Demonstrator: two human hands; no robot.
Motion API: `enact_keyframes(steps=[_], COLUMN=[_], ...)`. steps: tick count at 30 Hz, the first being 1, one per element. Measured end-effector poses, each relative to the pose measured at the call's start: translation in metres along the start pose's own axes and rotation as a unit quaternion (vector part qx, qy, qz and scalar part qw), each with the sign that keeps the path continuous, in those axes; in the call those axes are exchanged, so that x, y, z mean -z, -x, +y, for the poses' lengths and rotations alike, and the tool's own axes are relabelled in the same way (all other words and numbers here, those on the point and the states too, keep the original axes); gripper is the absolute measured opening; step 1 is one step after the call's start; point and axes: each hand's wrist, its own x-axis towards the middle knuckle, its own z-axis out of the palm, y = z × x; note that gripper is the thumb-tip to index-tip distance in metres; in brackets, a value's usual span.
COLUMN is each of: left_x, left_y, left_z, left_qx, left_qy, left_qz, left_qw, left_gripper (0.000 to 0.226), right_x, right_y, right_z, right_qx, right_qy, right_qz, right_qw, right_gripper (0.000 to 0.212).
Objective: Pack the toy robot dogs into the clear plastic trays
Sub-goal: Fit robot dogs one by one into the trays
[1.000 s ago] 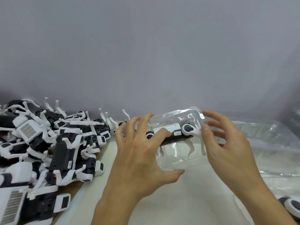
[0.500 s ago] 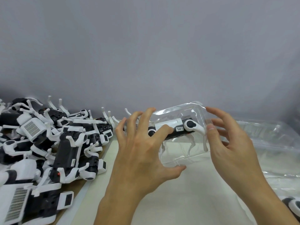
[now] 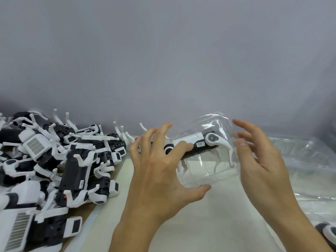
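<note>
The pale cream table surface (image 3: 209,224) carries a large heap of black-and-white plastic toy robot dogs (image 3: 54,164) at my left; a stack of clear moulded plastic trays (image 3: 300,160) lies at my right; one clear plastic tray (image 3: 205,168) is raised between my hands, tilted, with one black-and-white toy robot dog (image 3: 200,144) seated inside; my left hand (image 3: 160,171) grips tray and dog, thumb beneath; my right hand (image 3: 260,160) curls round the tray's right end.

left hand (image 3: 160,171) grips clear tray (image 3: 209,171) holding toy dog (image 3: 198,144) | right hand (image 3: 261,160) on tray's right edge | dog pile (image 3: 60,160) left
</note>
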Motion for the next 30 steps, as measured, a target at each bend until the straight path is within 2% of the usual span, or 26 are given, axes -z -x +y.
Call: enact_keyframes(steps=[3, 5, 7, 10, 13, 14, 16, 18, 19, 24, 26, 30], left_x=[0.0, 0.001, 0.003, 0.003, 0.0, 0.0, 0.001, -0.001, -0.002, -0.004, -0.005, -0.008], left_y=[0.001, 0.001, -0.001, 0.0, 0.002, 0.002, 0.001, 0.002, 0.002, 0.008, 0.011, 0.013], left_z=[-0.001, -0.004, -0.005, -0.005, 0.001, 0.003, 0.006, 0.005, 0.004, -0.003, -0.007, -0.015], left_qx=[0.071, 0.127, 0.167, 0.199, 0.246, 0.265, 0.298, 0.328, 0.336, 0.379, 0.405, 0.398], left_qy=[0.131, 0.224, 0.314, 0.471, 0.615, 0.646, 0.686, 0.708, 0.722, 0.771, 0.772, 0.784], left_qz=[0.023, 0.041, 0.047, 0.025, 0.018, 0.012, 0.0, 0.016, 0.028, 0.033, 0.046, 0.048], left_qw=[0.989, 0.965, 0.933, 0.859, 0.749, 0.716, 0.664, 0.626, 0.604, 0.511, 0.487, 0.475], left_gripper=[0.063, 0.06, 0.057, 0.053, 0.038, 0.033, 0.048, 0.071, 0.072, 0.07, 0.068, 0.07], right_x=[0.002, 0.005, 0.006, 0.0, -0.008, -0.01, -0.012, -0.013, -0.014, -0.015, -0.016, -0.019], right_y=[0.001, 0.001, 0.0, 0.001, 0.007, 0.009, 0.014, 0.015, 0.015, 0.015, 0.016, 0.016], right_z=[-0.004, -0.006, -0.008, -0.008, -0.008, -0.009, -0.01, -0.012, -0.012, -0.017, -0.019, -0.022], right_qx=[0.005, -0.005, -0.018, -0.043, -0.058, -0.058, -0.049, -0.028, -0.015, 0.05, 0.077, 0.124], right_qy=[-0.064, -0.1, -0.119, -0.1, -0.091, -0.09, -0.075, -0.042, -0.029, -0.01, 0.007, 0.047], right_qz=[0.057, 0.076, 0.067, 0.009, -0.061, -0.089, -0.134, -0.146, -0.142, -0.133, -0.133, -0.115], right_qw=[0.996, 0.992, 0.99, 0.994, 0.992, 0.99, 0.987, 0.988, 0.989, 0.99, 0.988, 0.985], right_gripper=[0.033, 0.034, 0.027, 0.027, 0.019, 0.025, 0.042, 0.049, 0.05, 0.032, 0.024, 0.023])
